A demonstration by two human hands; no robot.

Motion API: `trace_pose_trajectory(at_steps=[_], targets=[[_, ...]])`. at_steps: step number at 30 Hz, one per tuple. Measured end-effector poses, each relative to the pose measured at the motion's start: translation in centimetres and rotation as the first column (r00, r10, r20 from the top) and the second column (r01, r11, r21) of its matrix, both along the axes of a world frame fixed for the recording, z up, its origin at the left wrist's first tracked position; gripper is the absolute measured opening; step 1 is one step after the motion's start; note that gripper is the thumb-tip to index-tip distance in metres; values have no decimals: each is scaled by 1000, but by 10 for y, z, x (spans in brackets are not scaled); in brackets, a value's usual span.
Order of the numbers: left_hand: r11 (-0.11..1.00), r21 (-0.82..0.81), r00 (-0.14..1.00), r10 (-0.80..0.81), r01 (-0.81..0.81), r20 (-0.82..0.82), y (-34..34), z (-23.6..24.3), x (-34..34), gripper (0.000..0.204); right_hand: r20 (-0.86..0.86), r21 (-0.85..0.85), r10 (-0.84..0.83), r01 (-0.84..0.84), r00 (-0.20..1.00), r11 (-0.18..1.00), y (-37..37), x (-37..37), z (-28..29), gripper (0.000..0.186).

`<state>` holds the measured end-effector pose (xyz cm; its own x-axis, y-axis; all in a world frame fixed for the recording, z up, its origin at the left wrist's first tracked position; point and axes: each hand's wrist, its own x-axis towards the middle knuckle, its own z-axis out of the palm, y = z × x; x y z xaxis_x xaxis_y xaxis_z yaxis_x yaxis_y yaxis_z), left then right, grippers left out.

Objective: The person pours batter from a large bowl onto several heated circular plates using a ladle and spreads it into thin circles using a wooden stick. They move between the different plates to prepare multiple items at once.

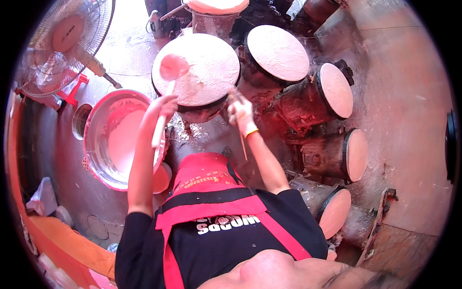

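My left hand [165,107] grips the pale handle of a ladle [174,66], whose round head is over the white-coated top of the large round drum-like stand [207,72] in front of me. My gloved right hand [239,113] is closed on a thin wooden stick [244,147] at that top's near right edge; the stick's upper end is blurred. A large red-rimmed basin [120,144] holding a pale, pink-lit liquid sits below and left of my left hand, beside my forearm.
More cylindrical stands with pale round tops [276,50] [336,90] [357,155] [335,212] curve round my right, with another [216,21] at the back. A standing fan [65,36] is at the upper left, above a metal container [81,120]. An orange ledge [82,248] runs along the lower left.
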<state>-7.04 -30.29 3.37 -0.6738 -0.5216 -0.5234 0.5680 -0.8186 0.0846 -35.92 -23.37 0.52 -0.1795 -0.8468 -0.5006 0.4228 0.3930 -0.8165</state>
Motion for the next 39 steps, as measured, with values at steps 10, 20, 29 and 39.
trace_pose_trajectory(at_steps=[10,20,29,39], targets=[[992,-103,878,-14,73,479,25,41,50,11,-730,152,403,-443,552,884,68,32,-12,40],[994,-52,951,-75,95,301,52,102,-41,6,-723,-72,361,-583,590,809,146,-10,-43,42],[897,336,949,-217,286,-227,81,93,-261,24,-777,95,-71,228,626,969,171,-344,-34,30],[752,279,802,-556,597,-216,113,127,-499,26,-965,92,202,509,-165,856,264,-596,-7,27]])
